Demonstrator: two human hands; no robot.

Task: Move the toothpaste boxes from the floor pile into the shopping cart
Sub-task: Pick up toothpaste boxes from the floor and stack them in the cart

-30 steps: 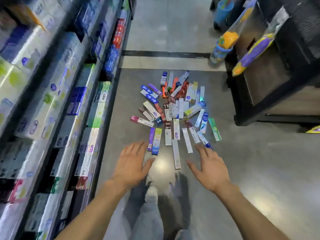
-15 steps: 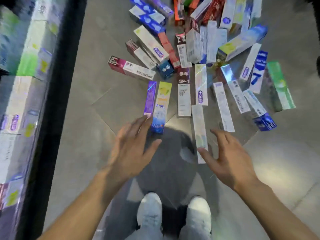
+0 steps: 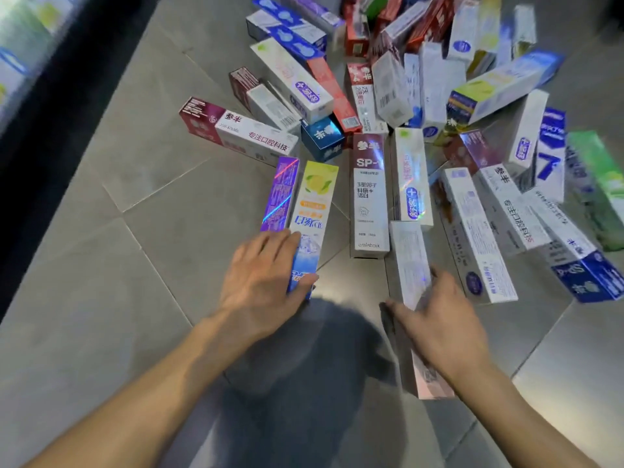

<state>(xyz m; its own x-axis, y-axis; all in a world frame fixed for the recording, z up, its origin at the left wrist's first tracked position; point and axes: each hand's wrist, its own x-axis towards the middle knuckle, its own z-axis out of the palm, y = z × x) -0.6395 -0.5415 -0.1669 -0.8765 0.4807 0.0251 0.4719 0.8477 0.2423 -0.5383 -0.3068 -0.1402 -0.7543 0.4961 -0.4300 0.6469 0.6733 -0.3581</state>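
1. Floor [image 3: 111, 298]: tiled; cart not seen.
2. Pile of toothpaste boxes [image 3: 398, 106]: none yet removed.
3. Left hand [image 3: 263, 278]: lowered since a second ago, now gripping the yellow box [image 3: 312, 211].
4. Right hand [image 3: 439, 322]: now clasping the white box [image 3: 408, 261].

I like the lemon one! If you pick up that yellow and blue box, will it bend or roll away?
Probably neither. The lemon box is a long carton with flat sides and square edges, so it should stay stiff and not roll. Its glossy print may be a bit slippery, but the left hand already wraps its near end.
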